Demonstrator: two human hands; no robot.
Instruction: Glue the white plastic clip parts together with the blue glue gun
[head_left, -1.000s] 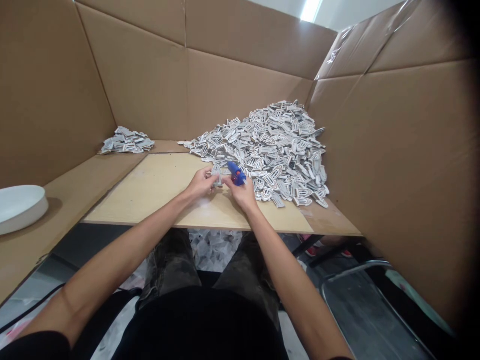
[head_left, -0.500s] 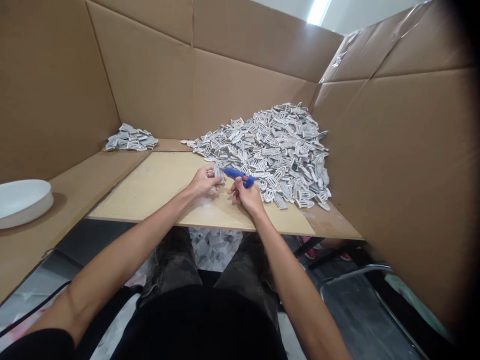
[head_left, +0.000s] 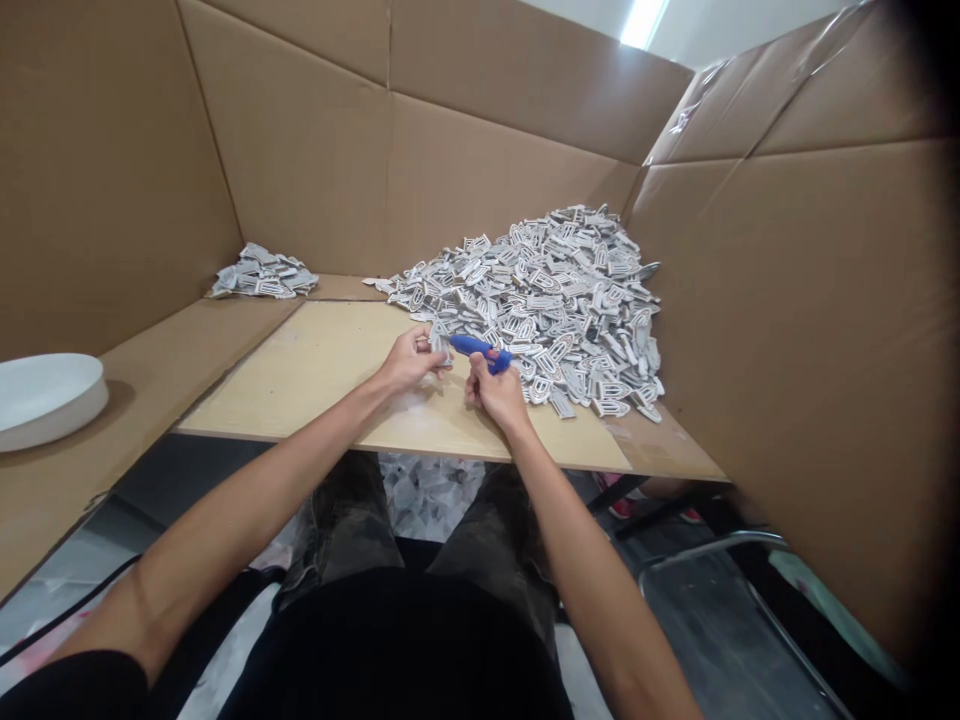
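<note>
The left grip (head_left: 409, 362) is pinching a piece (head_left: 440, 342) between thumb and fingers, and the right grip (head_left: 499, 392) is curling snugly around a blue tool (head_left: 480, 352). Both are working above the surface (head_left: 300, 370), near its middle. Behind and to the right, a big heap (head_left: 555, 290) of similar pieces is spreading up against the cardboard; a smaller heap (head_left: 262, 273) is lying at the far left. The tool is pointing leftward from the right grip, its long axis running nearly crosswise and sloping down a little toward the palm. The piece is sitting just beyond the tool's tip, on its left, so the left grip is the nearer hand, touching it. The piece is standing roughly upright, its long axis crossing the tool's line. Whether tip and piece are touching, I cannot tell. The piece is looking pale grey and thin, much like those in the heap, which are showing rounded ends and long slots; its own finer edges are blurring too much to read.
</note>
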